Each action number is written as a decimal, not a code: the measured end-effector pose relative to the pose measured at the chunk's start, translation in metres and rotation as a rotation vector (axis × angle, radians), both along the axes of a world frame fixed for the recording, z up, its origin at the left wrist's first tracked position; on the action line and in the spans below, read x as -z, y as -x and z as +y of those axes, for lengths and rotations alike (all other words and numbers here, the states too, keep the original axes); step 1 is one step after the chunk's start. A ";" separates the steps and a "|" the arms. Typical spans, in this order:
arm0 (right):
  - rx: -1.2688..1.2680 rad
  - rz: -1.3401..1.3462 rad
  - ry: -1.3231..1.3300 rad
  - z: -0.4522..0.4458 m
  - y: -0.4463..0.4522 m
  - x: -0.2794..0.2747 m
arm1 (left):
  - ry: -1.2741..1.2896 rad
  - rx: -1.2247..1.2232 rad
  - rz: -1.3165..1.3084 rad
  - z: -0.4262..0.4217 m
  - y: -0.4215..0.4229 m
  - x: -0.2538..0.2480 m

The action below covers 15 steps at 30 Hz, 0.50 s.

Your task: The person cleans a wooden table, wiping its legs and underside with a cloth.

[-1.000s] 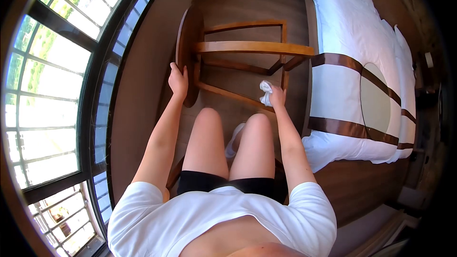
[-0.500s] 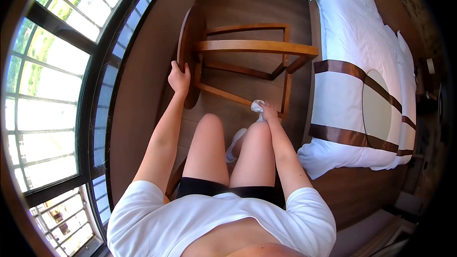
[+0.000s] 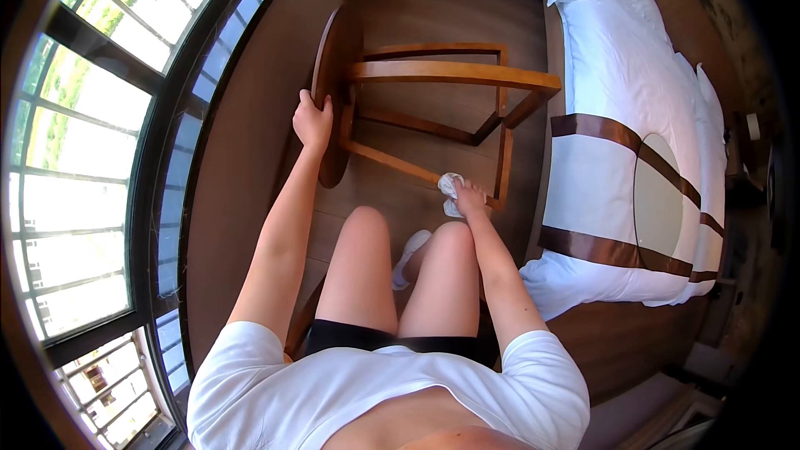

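A wooden table (image 3: pixel 454 73) lies tipped on its side, its round top (image 3: pixel 337 100) toward the window and its legs pointing right. My left hand (image 3: pixel 312 119) is wrapped round the edge of the round top. A white cloth (image 3: pixel 451 187) is in my right hand (image 3: pixel 470 198), pressed against the lower leg near its right end. The fingers of my right hand are closed on the cloth and partly hidden by it.
On the right is a bed (image 3: pixel 592 183) with white bedding and brown bands. A barred window (image 3: pixel 79 200) fills the left side. My bent knees (image 3: pixel 367 229) are just below the table, above the wooden floor (image 3: pixel 433 0).
My right hand has moved left and down with the cloth, from near the leg's corner onto the lower leg. My left hand keeps its hold on the top. The view has shifted slightly.
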State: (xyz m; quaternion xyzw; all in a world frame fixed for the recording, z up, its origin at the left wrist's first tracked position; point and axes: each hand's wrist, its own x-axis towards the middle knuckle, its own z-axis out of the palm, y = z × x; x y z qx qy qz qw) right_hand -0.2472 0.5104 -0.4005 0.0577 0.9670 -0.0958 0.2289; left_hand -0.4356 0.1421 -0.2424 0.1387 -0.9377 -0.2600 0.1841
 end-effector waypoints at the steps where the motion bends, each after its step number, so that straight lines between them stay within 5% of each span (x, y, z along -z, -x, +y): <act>1: -0.010 0.063 -0.019 0.000 0.000 0.000 | -0.082 0.020 0.030 -0.002 0.003 0.000; 8: -0.044 0.077 -0.130 -0.003 0.006 -0.001 | -0.066 0.099 0.225 -0.003 -0.027 0.015; 11: -0.105 0.139 -0.195 0.011 0.007 0.039 | -0.003 0.048 0.094 -0.002 -0.032 0.026; 15: -0.110 0.272 -0.163 0.001 0.006 0.008 | 0.005 0.082 0.080 -0.004 -0.020 0.023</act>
